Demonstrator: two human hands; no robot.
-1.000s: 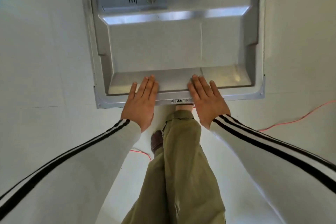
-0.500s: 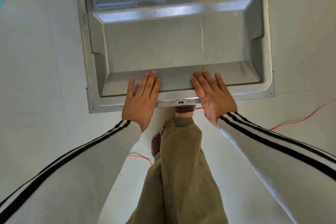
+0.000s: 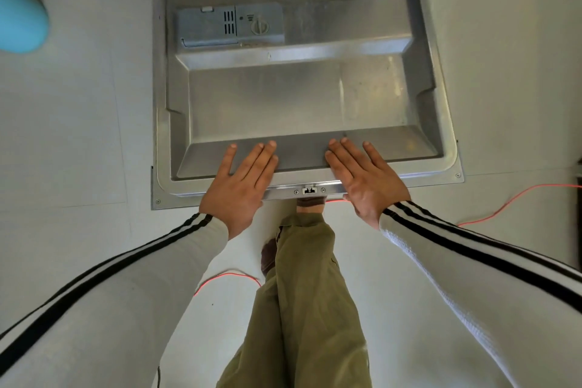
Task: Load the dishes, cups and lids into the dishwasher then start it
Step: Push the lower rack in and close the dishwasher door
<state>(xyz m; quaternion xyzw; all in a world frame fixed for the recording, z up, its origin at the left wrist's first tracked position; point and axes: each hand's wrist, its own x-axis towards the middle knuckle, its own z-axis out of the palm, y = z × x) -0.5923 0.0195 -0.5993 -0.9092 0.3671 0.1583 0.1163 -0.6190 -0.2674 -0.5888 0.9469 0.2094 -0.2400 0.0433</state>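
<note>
We see both hands released, fingers straight and held close, gripping nothing. The left hand [image 3: 237,186] lies palm down on the near rim of the dishwasher door [image 3: 283,98], and its fingers [image 3: 267,156] reach over the rim onto the sloped inner band. The right hand [image 3: 367,181] rests the same way on the same rim. Between the two hands sits the door latch [image 3: 309,190], just beside each. The door shows its steel inner face upward and stretches away from the hands, with the detergent dispenser [image 3: 230,27] well beyond the fingertips, toward the far left. Under the rim we see an olive trouser leg [image 3: 302,293], and a red cable [image 3: 516,198] trails across the pale floor [image 3: 69,104].
</note>
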